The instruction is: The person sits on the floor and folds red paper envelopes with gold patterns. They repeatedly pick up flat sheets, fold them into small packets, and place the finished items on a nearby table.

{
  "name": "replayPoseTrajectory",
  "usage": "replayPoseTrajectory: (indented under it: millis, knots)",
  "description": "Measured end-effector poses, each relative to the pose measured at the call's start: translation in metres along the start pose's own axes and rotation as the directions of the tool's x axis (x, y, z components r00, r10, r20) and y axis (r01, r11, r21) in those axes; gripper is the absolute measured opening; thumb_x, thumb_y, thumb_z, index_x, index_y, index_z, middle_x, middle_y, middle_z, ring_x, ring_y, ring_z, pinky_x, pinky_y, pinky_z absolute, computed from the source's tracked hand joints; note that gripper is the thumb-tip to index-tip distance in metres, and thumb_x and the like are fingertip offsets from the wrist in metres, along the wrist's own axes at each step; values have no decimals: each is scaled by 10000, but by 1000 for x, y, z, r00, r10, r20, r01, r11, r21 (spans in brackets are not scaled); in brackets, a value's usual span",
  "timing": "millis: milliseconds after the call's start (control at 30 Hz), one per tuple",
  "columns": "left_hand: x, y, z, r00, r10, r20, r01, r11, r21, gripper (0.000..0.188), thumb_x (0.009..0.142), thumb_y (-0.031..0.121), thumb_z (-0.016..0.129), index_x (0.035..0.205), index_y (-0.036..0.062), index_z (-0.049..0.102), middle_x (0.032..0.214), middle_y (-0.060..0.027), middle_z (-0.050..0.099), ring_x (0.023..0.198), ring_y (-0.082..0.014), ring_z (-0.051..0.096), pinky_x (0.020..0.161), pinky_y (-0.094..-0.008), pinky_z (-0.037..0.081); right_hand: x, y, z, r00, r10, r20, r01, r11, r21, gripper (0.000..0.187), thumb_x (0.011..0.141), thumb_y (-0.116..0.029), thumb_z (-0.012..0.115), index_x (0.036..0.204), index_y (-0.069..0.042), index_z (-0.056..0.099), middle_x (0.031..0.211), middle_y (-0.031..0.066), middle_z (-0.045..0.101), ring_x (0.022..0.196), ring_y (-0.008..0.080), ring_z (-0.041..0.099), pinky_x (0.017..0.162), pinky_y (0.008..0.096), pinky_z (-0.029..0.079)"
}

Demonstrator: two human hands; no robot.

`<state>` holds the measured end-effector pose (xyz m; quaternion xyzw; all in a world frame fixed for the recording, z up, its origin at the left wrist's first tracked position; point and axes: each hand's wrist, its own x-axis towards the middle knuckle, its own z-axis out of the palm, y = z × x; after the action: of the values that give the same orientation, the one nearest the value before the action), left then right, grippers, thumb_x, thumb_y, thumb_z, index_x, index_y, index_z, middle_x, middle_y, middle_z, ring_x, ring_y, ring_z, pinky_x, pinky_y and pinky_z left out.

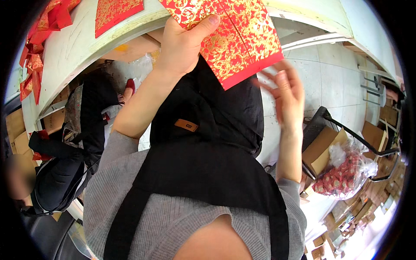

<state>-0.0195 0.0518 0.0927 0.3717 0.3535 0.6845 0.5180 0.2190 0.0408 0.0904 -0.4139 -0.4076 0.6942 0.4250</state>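
Observation:
Pinched under the thumb of my left hand is a flat red paper envelope with a gold scroll pattern. A dark seam runs down its middle, and a plain red strip borders its near edge. It is tilted above my lap, its far end cut off by the top of the picture. My right hand is by the envelope's near right corner, fingers apart and partly blurred. Whether its fingertips touch the paper I cannot tell. Another red and gold paper piece lies on the white table, left of my left hand.
Red and gold strips hang over the table's left end. A seated person in black is at left. At right stand a black-handled cart, an open cardboard box and a clear bag of red items.

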Motion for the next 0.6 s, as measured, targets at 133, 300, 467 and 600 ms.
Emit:
replayPoseTrajectory:
  millis: [133, 300, 467, 600]
  knots:
    - [-2, -10, 7, 996, 53, -72, -53, 999, 12, 328, 897, 5, 611, 1209, 13, 511, 1158, -104, 621, 1041, -199, 623, 897, -368, 524, 1, 14, 21, 999, -34, 11, 31, 971, 236, 289, 914, 23, 533, 1192, 93, 498, 1090, 197, 649, 954, 274, 671, 804, 391, 585]
    - [-11, -3, 13, 990, 126, -60, -118, 985, 123, 231, 904, 42, 624, 1117, -20, 563, 1054, -84, 661, 911, -148, 651, 791, -290, 530, 10, 8, 21, 999, -29, 17, 25, 980, 198, 230, 882, 60, 548, 1111, 86, 556, 1045, 183, 669, 889, 250, 687, 735, 358, 609]
    - [-17, -7, 17, 962, 270, -39, -256, 943, 214, 209, 905, 119, 656, 1041, -33, 611, 973, -87, 691, 822, -131, 668, 709, -262, 529, 16, 15, 19, 1000, 6, 10, -9, 969, 247, 234, 869, 64, 559, 1102, 82, 565, 1027, 176, 672, 871, 244, 688, 704, 364, 614]
    - [-30, -4, 27, 847, 512, 144, -512, 712, 481, 239, 902, 126, 662, 1060, -41, 596, 988, -89, 677, 847, -143, 660, 731, -268, 524, 22, 22, 19, 1000, 26, -11, -22, 969, 247, 205, 867, 41, 588, 1068, 79, 584, 989, 159, 676, 838, 237, 689, 679, 360, 612]
